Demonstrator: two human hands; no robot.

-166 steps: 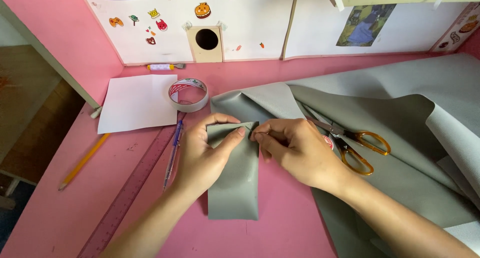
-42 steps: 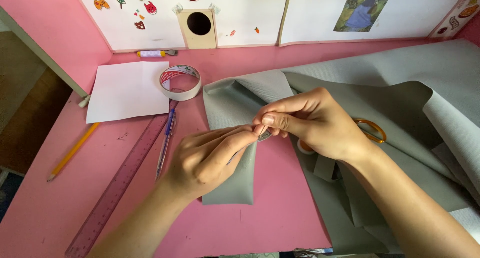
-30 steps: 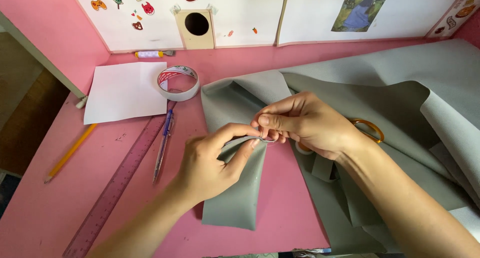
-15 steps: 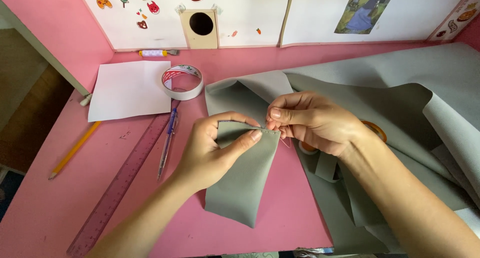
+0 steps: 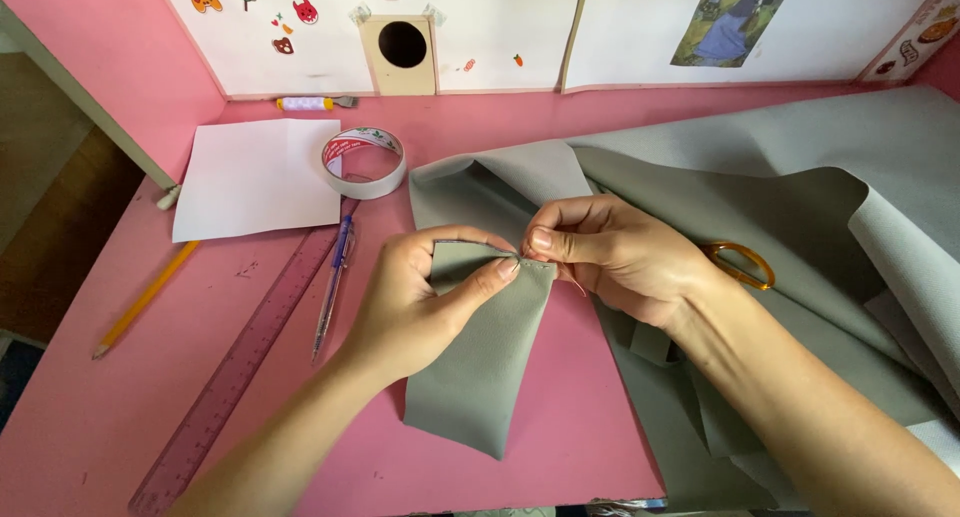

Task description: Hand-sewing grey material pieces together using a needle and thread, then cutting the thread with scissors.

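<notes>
Grey fabric strip (image 5: 480, 377), long axis toward the body, is pinched at its far edge between both hands: left hand (image 5: 420, 307), right hand (image 5: 620, 257), possibly on a needle.

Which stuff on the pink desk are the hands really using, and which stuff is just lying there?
In use:
- left hand and right hand, both pinching the top edge of the small grey piece

Lying about:
- tape roll
- white paper
- pen
- ruler
- pencil
- scissors
- big grey sheet

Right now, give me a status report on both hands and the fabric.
Left hand and right hand pinch grey fabric strip at its top edge. Scissors behind right hand; nothing in the way.
</notes>
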